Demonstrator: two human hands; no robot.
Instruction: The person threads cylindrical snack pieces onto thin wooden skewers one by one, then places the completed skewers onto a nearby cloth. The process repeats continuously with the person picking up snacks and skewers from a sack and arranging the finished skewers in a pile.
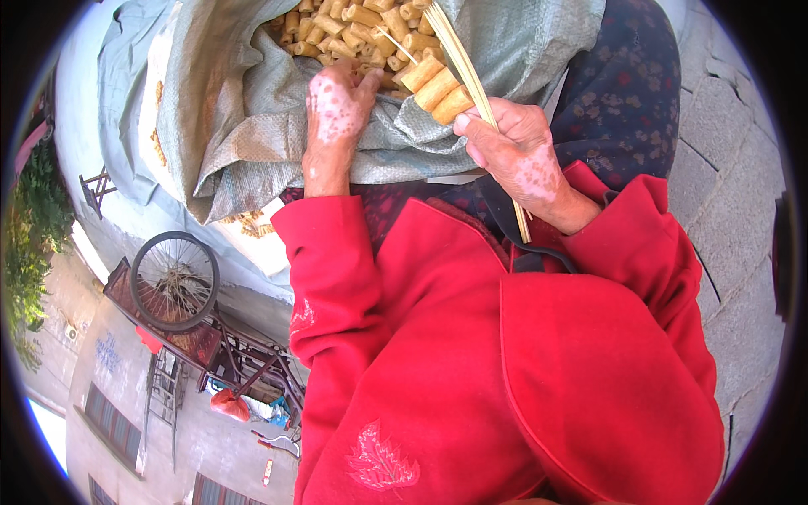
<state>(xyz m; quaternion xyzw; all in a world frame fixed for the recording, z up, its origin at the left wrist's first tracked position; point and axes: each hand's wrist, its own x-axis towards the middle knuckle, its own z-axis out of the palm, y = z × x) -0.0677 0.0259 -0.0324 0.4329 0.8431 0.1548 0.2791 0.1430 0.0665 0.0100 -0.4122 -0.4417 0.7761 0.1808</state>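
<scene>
My right hand (517, 151) grips a bundle of thin pale wooden sticks (467, 63), together with one skewer (398, 44) that carries three short tan food rolls (435, 90). The skewer's bare tip points up and left over the pile. My left hand (341, 104), back upward, reaches to the near edge of a heap of similar hollow-looking tan pieces (360, 28). Its fingertips are partly hidden among them, so whether it holds a piece is unclear. The heap lies in an open grey-green woven plastic sack (252, 142) before me.
More small tan pieces lie on a white surface (268, 252) beside the sack. At the left are a cargo tricycle's wheel (175, 281), a metal ladder (164, 391) and a red plastic bag (230, 404) by a wall. Stone paving (726, 196) extends to the right.
</scene>
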